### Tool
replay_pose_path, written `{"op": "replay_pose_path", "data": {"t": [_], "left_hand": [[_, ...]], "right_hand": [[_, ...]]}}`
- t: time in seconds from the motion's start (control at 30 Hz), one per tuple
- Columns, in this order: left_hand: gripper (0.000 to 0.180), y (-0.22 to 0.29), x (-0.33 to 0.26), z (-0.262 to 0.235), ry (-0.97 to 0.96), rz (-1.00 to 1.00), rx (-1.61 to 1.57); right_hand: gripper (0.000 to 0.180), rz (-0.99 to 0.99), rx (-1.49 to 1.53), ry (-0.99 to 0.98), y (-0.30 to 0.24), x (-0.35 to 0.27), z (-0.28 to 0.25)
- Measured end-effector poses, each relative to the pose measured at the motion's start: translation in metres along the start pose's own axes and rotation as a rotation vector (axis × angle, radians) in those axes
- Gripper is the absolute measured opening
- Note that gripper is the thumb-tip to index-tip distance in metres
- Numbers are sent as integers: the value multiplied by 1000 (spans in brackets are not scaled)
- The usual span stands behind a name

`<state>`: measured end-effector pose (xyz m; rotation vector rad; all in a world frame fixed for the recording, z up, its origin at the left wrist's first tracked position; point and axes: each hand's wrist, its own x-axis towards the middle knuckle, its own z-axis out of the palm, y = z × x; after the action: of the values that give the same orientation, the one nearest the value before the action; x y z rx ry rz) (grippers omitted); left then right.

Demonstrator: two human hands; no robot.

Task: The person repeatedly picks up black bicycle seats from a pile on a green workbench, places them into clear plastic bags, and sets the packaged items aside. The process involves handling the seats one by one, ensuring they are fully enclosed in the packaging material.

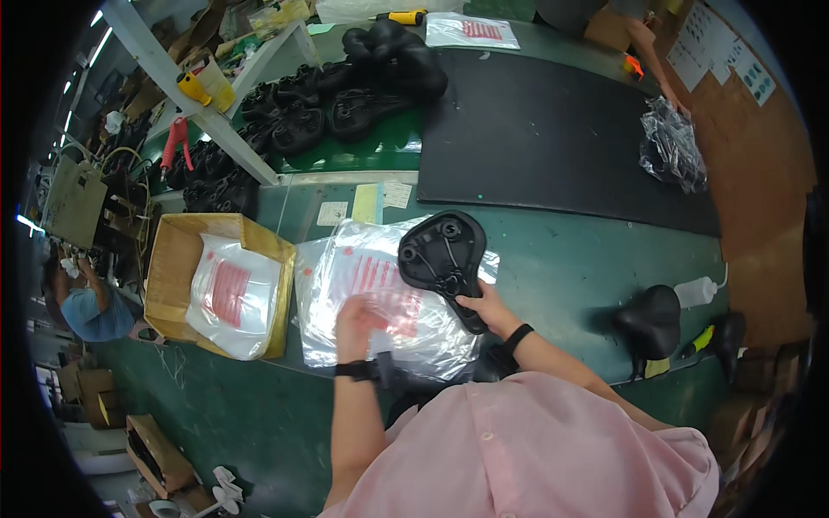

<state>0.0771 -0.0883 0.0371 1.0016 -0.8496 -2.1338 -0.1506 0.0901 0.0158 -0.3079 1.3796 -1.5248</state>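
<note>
Saddle [444,255] is showing unbagged at twelve o'clock, my right hand [494,311] gripping its nose [469,319]; left hand [356,323], blurred over bags [345,269] at eleven, hold unclear.

Black bicycle saddle [445,250], underside up, over clear plastic bags [341,272].
The saddle is held by its narrow nose, which points toward the near edge of the green table [561,276]; its wide end shows two round fittings. The bags, glossy, wrinkled and red-printed, lie in a pile.

The right fingers [472,302] grip an upturned black saddle [443,253].
</note>
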Motion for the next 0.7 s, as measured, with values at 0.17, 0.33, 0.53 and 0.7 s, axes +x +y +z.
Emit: {"op": "replay_pose_path", "data": {"t": [0.17, 0.33, 0.53, 0.7], "left_hand": [[16, 36, -19, -31, -247, -127, -304], [17, 27, -23, 17, -27, 79, 645], [20, 29, -7, 43, 92, 259, 432], [16, 64, -72, 109, -389, 552, 994]], "right_hand": [[58, -66, 33, 95, -21, -17, -9], [61, -436, -428, 89, -67, -51, -8], [61, -672, -1250, -126, -76, -55, 22], [56, -214, -1128, -152, -75, -49, 30]]}}
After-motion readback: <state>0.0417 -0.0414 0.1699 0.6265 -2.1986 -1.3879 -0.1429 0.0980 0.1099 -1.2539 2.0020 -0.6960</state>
